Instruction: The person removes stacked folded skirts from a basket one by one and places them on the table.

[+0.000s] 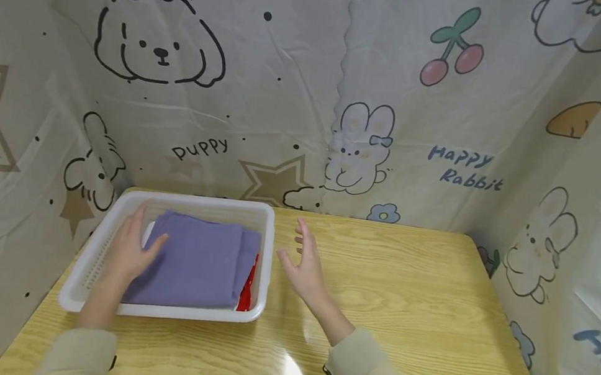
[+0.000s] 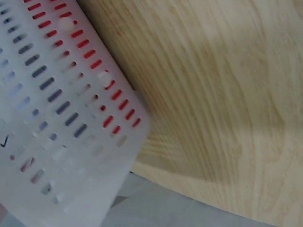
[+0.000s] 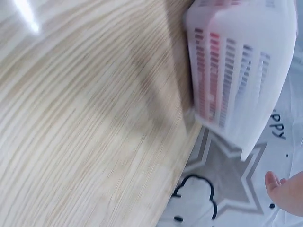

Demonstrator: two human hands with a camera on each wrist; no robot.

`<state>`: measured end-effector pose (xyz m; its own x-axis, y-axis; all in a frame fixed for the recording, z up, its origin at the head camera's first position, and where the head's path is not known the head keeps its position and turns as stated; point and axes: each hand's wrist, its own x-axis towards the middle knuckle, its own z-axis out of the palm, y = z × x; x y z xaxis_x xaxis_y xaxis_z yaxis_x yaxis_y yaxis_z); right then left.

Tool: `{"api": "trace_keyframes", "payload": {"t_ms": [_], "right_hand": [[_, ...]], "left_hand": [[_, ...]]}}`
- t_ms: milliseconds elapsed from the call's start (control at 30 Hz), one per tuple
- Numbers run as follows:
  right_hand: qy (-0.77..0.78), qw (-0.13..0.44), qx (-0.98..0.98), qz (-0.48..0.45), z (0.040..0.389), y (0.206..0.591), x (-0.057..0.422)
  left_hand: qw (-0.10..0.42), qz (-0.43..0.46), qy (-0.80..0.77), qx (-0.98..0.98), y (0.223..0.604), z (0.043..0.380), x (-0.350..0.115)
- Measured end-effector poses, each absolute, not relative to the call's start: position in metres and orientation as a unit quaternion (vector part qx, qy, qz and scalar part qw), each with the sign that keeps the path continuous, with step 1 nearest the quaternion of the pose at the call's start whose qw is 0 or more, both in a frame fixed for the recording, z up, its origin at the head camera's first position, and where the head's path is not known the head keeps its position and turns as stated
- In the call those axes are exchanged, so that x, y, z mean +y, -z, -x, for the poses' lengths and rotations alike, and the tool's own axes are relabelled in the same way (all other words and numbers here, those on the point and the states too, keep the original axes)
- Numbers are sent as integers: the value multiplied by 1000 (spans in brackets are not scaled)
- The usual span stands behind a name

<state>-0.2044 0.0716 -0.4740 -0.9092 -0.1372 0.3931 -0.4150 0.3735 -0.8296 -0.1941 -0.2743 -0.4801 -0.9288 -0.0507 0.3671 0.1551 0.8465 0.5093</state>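
A white plastic basket (image 1: pixel 189 313) stands on the left part of the table, with a folded purple cloth (image 1: pixel 192 262) lying in it. Something red (image 1: pixel 246 293) shows beside the cloth at the basket's right end; its kind is hidden. Over the basket's left side is my left hand (image 1: pixel 130 248), thumb spread toward the cloth and holding nothing; I cannot tell whether it touches the basket. To the right of the basket, apart from it, my right hand (image 1: pixel 306 271) hovers with fingers spread. Both wrist views show the basket's slotted walls (image 2: pixel 71 156).
The yellow wood-grain table (image 1: pixel 404 306) extends to the right of the basket. A patterned cloth curtain (image 1: pixel 294 55) with cartoon drawings hangs behind the table and along both sides. Light glares on the tabletop near the front.
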Motion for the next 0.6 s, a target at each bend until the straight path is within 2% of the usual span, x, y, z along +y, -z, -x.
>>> {"api": "trace_keyframes", "payload": {"t_ms": [100, 233, 333, 600], "right_hand": [[-578, 98, -792, -169, 196, 459, 55], [-621, 49, -766, -159, 195, 459, 36], [-617, 37, -774, -137, 200, 472, 23], [-539, -8, -840, -70, 187, 461, -10]], "left_hand": [[153, 19, 292, -944, 484, 195, -280], [104, 6, 326, -940, 486, 194, -286], [75, 1, 344, -936, 488, 193, -288], [25, -21, 346, -938, 488, 192, -288]]}}
